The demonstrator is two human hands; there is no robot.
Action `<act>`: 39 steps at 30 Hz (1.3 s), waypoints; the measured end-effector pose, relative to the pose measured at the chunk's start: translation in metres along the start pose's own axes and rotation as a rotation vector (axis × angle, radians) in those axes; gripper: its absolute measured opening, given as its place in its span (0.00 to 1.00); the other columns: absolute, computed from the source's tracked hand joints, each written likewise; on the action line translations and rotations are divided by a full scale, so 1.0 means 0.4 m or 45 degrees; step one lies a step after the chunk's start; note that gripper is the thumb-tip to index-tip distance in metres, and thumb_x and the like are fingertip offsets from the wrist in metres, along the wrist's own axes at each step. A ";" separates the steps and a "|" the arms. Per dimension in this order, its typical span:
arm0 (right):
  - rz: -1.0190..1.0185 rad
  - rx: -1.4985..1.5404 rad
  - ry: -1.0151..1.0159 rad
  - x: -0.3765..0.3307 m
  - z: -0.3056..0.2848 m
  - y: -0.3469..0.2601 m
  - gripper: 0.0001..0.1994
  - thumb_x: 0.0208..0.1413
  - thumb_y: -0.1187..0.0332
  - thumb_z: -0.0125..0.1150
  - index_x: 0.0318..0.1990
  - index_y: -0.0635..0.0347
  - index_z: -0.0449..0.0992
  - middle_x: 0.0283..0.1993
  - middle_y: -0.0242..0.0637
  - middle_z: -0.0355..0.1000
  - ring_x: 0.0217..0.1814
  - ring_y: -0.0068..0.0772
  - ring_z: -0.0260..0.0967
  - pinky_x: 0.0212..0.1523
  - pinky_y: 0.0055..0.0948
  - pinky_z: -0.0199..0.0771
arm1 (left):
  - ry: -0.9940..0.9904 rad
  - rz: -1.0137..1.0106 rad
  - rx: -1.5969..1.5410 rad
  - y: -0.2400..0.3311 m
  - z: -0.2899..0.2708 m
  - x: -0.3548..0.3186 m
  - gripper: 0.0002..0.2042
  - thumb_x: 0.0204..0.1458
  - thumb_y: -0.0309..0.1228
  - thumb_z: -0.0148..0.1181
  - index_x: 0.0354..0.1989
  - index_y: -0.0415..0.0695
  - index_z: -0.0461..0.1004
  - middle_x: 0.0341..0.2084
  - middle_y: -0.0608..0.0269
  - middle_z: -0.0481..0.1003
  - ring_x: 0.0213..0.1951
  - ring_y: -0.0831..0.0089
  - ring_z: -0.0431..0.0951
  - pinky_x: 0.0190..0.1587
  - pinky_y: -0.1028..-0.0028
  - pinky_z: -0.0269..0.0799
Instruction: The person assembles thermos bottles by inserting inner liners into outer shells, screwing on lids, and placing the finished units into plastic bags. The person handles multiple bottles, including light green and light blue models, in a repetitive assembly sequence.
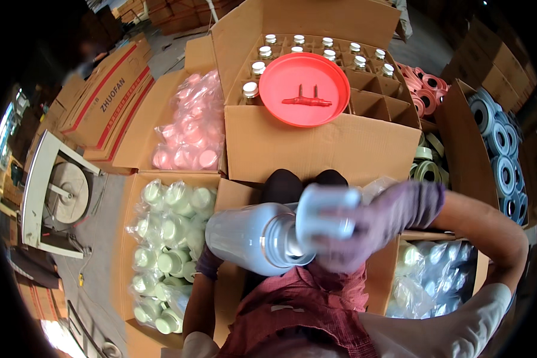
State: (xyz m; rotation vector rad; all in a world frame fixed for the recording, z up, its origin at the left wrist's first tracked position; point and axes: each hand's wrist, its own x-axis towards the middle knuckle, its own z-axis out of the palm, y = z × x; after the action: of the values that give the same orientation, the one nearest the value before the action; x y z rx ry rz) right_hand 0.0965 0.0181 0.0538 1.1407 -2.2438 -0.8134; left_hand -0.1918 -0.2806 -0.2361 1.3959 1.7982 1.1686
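Observation:
A light blue vacuum flask (235, 234) lies on its side above my lap, its neck end toward the right. My left hand (209, 261), in a dark purple glove, is closed around its lower side; the flask hides most of the fingers. My gloved right hand (379, 221) is blurred by motion and grips a light blue cup-shaped lid (325, 218). That lid is at the flask's neck, beside a pale inner stopper (293, 244). The blur hides whether lid and neck touch.
Ahead, a red round tray (304, 71) with a red two-pronged piece (307, 101) rests on a divided carton (316, 143) of silver-capped bottles. Bagged pink parts (191, 125) and green parts (167, 238) lie left. Blue rings (501, 143) and bagged blue parts (432, 277) are right.

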 end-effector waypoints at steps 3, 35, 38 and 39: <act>0.913 0.358 -0.155 -0.049 0.116 0.114 0.29 0.41 0.63 0.69 0.55 0.49 0.67 0.59 0.44 0.63 0.60 0.53 0.63 0.60 0.54 0.67 | 0.044 -0.051 0.040 -0.030 -0.011 -0.057 0.30 0.54 0.30 0.62 0.65 0.43 0.61 0.61 0.54 0.68 0.63 0.63 0.66 0.65 0.62 0.63; 1.516 1.449 1.029 0.139 0.087 -0.308 0.51 0.29 0.57 0.81 0.65 0.63 0.59 0.64 0.53 0.59 0.66 0.55 0.59 0.65 0.47 0.58 | 0.089 0.297 0.414 0.363 0.038 -0.010 0.32 0.50 0.38 0.65 0.62 0.40 0.63 0.55 0.53 0.71 0.56 0.58 0.71 0.60 0.60 0.65; 1.628 1.410 0.957 0.097 0.002 -0.162 0.53 0.29 0.56 0.83 0.65 0.64 0.58 0.60 0.49 0.66 0.63 0.45 0.65 0.64 0.42 0.62 | 0.205 0.549 0.676 0.468 0.067 0.104 0.33 0.49 0.39 0.66 0.63 0.40 0.62 0.56 0.52 0.70 0.57 0.56 0.70 0.62 0.59 0.64; 1.801 1.348 0.939 0.102 -0.052 -0.126 0.51 0.29 0.57 0.82 0.64 0.64 0.60 0.59 0.48 0.67 0.62 0.44 0.66 0.63 0.40 0.63 | 0.252 0.600 0.702 0.490 0.088 0.145 0.34 0.49 0.39 0.66 0.64 0.40 0.62 0.57 0.52 0.70 0.58 0.55 0.70 0.62 0.59 0.63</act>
State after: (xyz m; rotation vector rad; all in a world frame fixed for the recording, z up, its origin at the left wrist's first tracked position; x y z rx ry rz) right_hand 0.1156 -0.0456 0.0395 -0.1295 -1.9897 1.2194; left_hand -0.0903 -0.2011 -0.0736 2.1781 2.0997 1.1031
